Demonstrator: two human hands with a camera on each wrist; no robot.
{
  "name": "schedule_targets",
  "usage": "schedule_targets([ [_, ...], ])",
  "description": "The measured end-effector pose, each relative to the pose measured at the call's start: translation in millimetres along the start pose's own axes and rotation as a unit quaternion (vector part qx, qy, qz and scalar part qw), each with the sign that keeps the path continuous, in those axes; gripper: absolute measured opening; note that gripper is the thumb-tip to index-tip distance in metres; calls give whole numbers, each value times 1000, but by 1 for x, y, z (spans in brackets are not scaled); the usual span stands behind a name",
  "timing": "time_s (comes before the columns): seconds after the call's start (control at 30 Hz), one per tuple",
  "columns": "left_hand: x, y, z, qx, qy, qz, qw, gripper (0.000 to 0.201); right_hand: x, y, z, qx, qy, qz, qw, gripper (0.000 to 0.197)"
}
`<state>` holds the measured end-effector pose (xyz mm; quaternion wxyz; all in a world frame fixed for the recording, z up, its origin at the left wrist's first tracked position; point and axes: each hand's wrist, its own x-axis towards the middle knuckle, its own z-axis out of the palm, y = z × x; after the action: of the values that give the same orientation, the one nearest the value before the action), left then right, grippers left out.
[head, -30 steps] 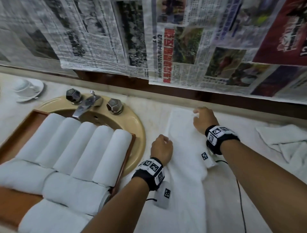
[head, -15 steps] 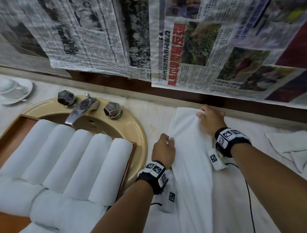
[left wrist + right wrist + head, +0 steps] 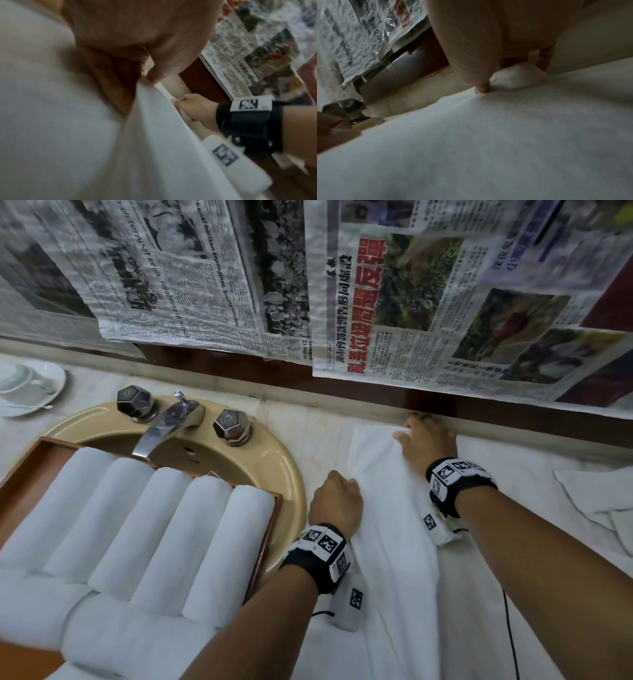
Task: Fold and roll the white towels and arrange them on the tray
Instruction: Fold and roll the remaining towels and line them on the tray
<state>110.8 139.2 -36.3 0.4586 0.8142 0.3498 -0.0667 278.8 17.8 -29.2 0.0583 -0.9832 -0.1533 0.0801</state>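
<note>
Towel (image 3: 394, 542) lies flat on the counter (image 3: 325, 446), folded into a long strip running from the back wall toward the person, just right of the sink (image 3: 274, 470). Left hand (image 3: 337, 501) sits on the strip's left edge, about mid-length, fingers curled; the left wrist view shows thumb & fingers pinching a raised fold of cloth (image 3: 149, 86). Right hand (image 3: 428, 440) is at the far end by the wall, fingers curled down on the top right corner; the right wrist view shows the thumb tip (image 3: 482, 89) pressed into the cloth w/ a small bunch of it gathered under the fingers. So both hands are clamped on the same towel, well apart along its length.

Tray (image 3: 51, 453) is wooden, resting across the sink, left of the strip. It holds rolled towels: 5 in the back row (image 3: 164, 529), side by side & touching, long axes pointing away from the person. In front of them lie more rolls crosswise (image 3: 113, 642); at least 2, exact count unclear since they run off frame.

1 more loose towel (image 3: 603, 491) lies crumpled at the counter's right edge, well apart from the strip.

Sink has 1 spout (image 3: 164, 426) & 2 knobs (image 3: 134, 402). 1 cup on a saucer (image 3: 24, 385) stands far left. Newspaper sheets (image 3: 411, 302) cover the wall above.
</note>
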Motion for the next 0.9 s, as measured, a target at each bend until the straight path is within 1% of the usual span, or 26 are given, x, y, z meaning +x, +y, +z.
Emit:
schedule_targets([
  [0.07,5,9,-5,86,-10,20,996,42,-7,-3,-6,-10,-1,-3,1000,46],
  [0.1,10,13,-7,123,-14,30,992,46,-15,-6,-8,-9,-4,-15,1000,54],
  [0.17,22,19,-9,181,-19,43,982,42,-41,-12,-11,2,-26,-62,998,67],
  [0.23,30,23,-16,212,-8,37,977,34,-73,-12,-8,-14,-85,-117,989,70],
  [0.27,30,24,-19,218,2,31,975,32,-90,-9,-4,-33,-115,-128,985,70],
  [0.3,28,24,-23,222,12,28,975,31,-106,-4,0,-45,-129,-120,983,69],
  [0.33,24,22,-26,223,17,26,974,31,-122,0,3,-42,-122,-104,986,67],
  [0.4,8,16,-30,219,3,16,976,31,-157,7,8,9,-73,-77,994,59],
  [0.47,-12,4,-33,227,-21,7,974,33,-197,5,10,98,-7,-67,993,41],
  [0.53,-39,-15,-35,251,-38,21,967,36,-236,-1,14,150,22,-70,986,21],
  [0.57,-54,-25,-34,265,-41,31,963,37,-253,-4,17,166,16,-71,983,14],
  [0.6,-71,-35,-32,279,-42,36,959,39,-268,-7,19,184,-1,-67,981,12],
  [0.67,-104,-54,-26,309,-29,29,950,42,-292,-11,25,211,-48,-54,975,16],
  [0.73,-126,-67,-19,324,-12,18,946,45,-308,-15,30,215,-78,-53,972,18],
  [0.8,-131,-75,-16,302,3,24,953,41,-318,-19,33,213,-96,-55,971,22],
  [0.83,-130,-76,-15,276,9,38,960,37,-320,-20,33,211,-104,-52,971,23],
  [0.9,-128,-75,-17,217,19,68,974,28,-320,-21,31,199,-119,-38,972,18],
])
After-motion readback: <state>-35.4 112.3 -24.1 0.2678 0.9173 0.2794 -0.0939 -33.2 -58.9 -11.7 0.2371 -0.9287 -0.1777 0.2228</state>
